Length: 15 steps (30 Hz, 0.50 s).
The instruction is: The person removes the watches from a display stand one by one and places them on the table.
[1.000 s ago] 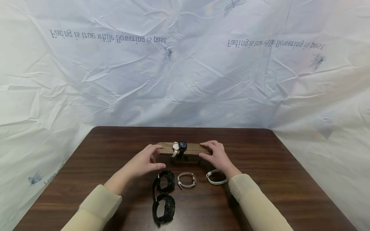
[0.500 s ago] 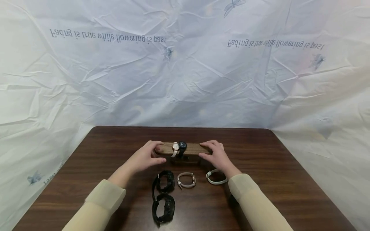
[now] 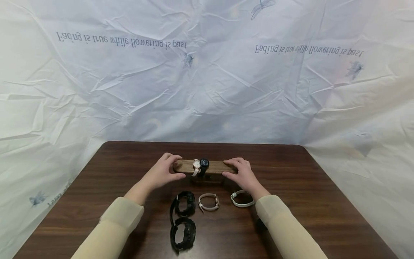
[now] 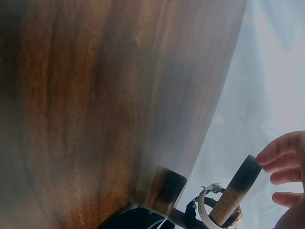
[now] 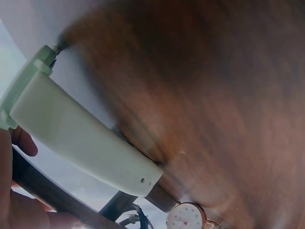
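Observation:
A wooden watch stand (image 3: 213,167) stands mid-table, its bar carrying a rose-gold watch (image 3: 196,165) and a black watch (image 3: 204,163). My left hand (image 3: 174,167) grips the bar's left end, fingers over the top and thumb in front. My right hand (image 3: 228,169) grips the right end the same way. In the left wrist view the bar's end (image 4: 237,191) sits under my fingertips (image 4: 281,152), above the stand's dark base (image 4: 164,188). In the right wrist view my palm (image 5: 19,210) lies on the dark bar (image 5: 47,191).
On the dark wooden table (image 3: 307,187), in front of the stand, lie two black watches (image 3: 183,203) (image 3: 183,233), a beige watch (image 3: 208,201) and a white band (image 3: 240,200), which is large in the right wrist view (image 5: 81,133). Crinkled white sheeting (image 3: 207,72) surrounds the table.
My left hand has slid forward and closed its thumb and fingers round the bar's left end. The right hand and the stand have stayed where they were.

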Motion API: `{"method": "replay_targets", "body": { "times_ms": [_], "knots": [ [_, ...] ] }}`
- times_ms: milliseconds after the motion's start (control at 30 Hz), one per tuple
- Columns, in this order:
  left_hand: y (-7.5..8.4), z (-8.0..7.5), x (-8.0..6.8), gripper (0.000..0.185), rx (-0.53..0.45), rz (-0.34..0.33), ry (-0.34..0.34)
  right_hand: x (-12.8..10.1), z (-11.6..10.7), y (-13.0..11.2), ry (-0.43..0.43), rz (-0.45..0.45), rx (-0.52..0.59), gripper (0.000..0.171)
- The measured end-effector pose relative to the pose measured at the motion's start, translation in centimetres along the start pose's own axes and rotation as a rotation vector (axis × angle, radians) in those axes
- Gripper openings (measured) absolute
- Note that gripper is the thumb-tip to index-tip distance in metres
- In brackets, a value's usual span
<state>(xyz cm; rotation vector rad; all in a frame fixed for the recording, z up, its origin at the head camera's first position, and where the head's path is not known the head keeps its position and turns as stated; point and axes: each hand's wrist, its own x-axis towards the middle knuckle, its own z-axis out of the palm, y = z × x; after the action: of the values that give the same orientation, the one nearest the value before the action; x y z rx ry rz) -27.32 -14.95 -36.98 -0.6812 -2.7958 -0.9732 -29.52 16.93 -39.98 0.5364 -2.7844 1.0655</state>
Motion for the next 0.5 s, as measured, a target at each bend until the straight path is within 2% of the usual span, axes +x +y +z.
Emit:
{"method": "replay_targets", "body": {
  "times_ms": [267, 500],
  "knots": [
    [0.2, 0.8, 1.0, 0.066, 0.065, 0.021, 0.026, 0.0, -0.2, 0.1, 0.005, -0.005, 0.0, 0.048],
    [-0.5, 1.3, 1.4, 0.068, -0.006, -0.017, 0.015, -0.1, -0.1, 0.0, -0.002, -0.006, 0.009, 0.049]
  ]
}}
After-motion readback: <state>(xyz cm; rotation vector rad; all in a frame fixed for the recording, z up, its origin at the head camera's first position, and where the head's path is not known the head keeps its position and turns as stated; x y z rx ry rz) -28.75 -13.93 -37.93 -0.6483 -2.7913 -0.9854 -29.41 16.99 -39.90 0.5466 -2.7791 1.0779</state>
